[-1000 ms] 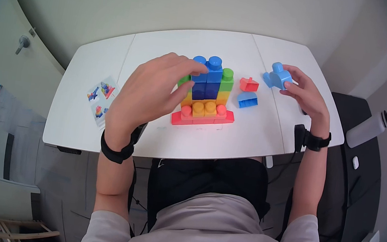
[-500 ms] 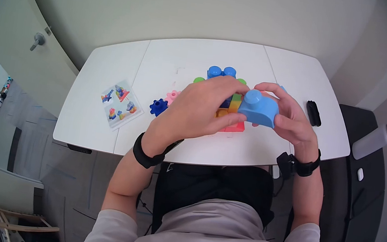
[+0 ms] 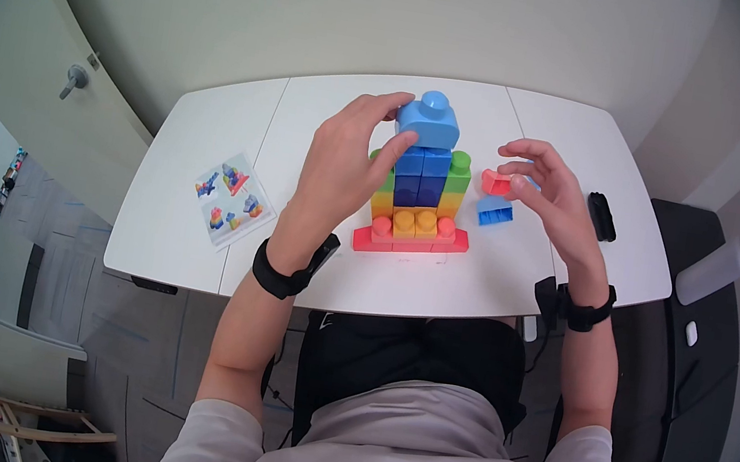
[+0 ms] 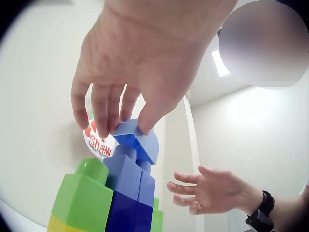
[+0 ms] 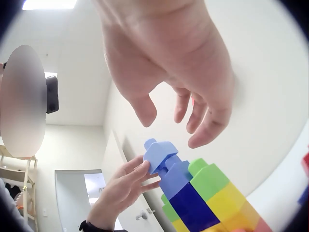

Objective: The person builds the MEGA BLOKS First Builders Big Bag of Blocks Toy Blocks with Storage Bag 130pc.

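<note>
The left hand (image 3: 343, 155) pinches a light-blue curved block (image 3: 429, 127) at the top of a block tower (image 3: 419, 191). In the left wrist view that block (image 4: 145, 142) is tilted over the studs of the blue blocks (image 4: 126, 175). Green, yellow and dark-blue blocks make up the body, on a red base (image 3: 411, 245). The right hand (image 3: 557, 206) holds nothing, its fingers loosely bent in the air beside a red block (image 3: 496, 183) and a blue block (image 3: 494, 212) on the table.
A picture card (image 3: 234, 201) lies on the table (image 3: 168, 239) at the left. A black case (image 3: 601, 217) sits near the right edge. On a dark surface beyond stands a bottle (image 3: 710, 273).
The light-blue block has gone from between both hands to the tower's top, in the left hand. The right hand has let go and moved off to the right.
</note>
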{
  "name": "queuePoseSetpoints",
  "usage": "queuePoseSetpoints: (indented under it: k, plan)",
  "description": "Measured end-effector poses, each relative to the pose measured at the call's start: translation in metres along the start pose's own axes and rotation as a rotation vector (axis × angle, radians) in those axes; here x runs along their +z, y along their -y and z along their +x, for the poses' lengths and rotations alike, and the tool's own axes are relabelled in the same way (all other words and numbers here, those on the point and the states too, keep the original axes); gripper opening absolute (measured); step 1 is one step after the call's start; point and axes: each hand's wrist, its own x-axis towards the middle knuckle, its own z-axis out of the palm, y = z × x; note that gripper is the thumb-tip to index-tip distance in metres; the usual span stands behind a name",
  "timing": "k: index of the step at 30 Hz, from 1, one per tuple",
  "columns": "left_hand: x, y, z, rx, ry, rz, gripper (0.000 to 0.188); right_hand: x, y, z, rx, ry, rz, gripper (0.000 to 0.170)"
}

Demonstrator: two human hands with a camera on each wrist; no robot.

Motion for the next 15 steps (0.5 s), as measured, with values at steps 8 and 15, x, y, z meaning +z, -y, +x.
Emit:
queuePoseSetpoints:
  k: [8, 15]
  plan:
    - [-0.001, 0.004, 0.001, -0.067, 0.105, -0.015, 0.037, -0.008, -0.003, 0.004, 0.003, -0.063, -0.079, 0.035]
    - [0.0, 0.001, 0.0, -0.036, 0.123, 0.12, 0.043, -0.055, -0.063, 0.031, 0.149, -0.236, -0.57, 0.043]
